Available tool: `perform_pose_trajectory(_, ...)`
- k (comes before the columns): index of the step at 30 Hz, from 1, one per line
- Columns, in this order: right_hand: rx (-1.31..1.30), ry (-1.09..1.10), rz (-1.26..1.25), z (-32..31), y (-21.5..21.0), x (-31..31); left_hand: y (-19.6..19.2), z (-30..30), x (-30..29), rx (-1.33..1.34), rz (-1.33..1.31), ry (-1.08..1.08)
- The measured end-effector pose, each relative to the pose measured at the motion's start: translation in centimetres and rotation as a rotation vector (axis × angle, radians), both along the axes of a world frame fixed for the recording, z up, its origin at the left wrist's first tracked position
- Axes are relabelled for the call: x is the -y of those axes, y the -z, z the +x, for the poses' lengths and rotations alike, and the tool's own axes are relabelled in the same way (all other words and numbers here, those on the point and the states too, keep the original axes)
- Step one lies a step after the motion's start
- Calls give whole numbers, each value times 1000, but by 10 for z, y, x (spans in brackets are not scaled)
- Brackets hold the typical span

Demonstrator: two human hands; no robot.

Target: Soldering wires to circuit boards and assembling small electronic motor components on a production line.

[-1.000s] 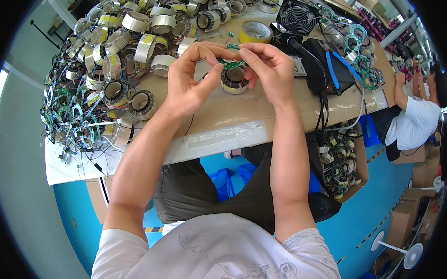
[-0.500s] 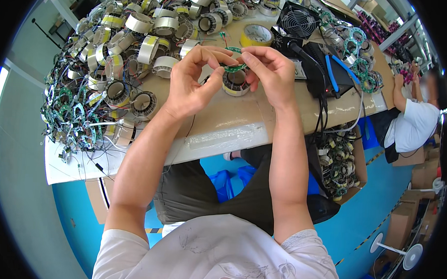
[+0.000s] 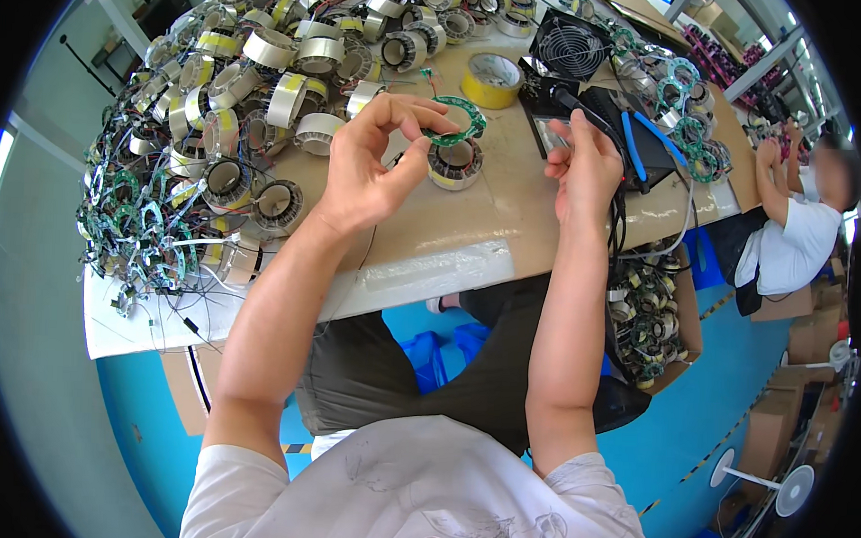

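Note:
My left hand pinches a green ring-shaped circuit board at its left side, between thumb and fingertips. Just below the board, a wound ring core with a pale outer band sits on the brown work surface. Thin wires rise near the board's far left side. Over to the right, my right hand is open, its fingers apart and slightly curled. Its fingertips are close to a black corded handle; contact between them cannot be made out.
Many banded ring cores are heaped at the left and back, with tangled green boards nearby. Yellow tape, a black fan and blue-handled pliers lie beyond my hands. Another person sits far right.
My right hand has let go of the circuit board and moved right, toward the black corded handle. My left hand stays nearly in place, and more of the ring board now shows.

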State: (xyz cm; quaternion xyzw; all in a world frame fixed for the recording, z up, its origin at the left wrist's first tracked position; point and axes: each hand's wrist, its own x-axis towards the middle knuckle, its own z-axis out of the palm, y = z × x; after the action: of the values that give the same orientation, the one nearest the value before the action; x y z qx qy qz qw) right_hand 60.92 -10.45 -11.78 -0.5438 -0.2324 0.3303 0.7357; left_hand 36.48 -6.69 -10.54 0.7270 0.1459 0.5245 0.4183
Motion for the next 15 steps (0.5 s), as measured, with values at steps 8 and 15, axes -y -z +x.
perform_pose_trajectory(8,399,204,-38,4,-1,-2,0,-2,-2,-5,-9,-10)
perform_pose_trajectory(15,358,330,551,-14,14,34,-4,-2,0,-36,-15,18)
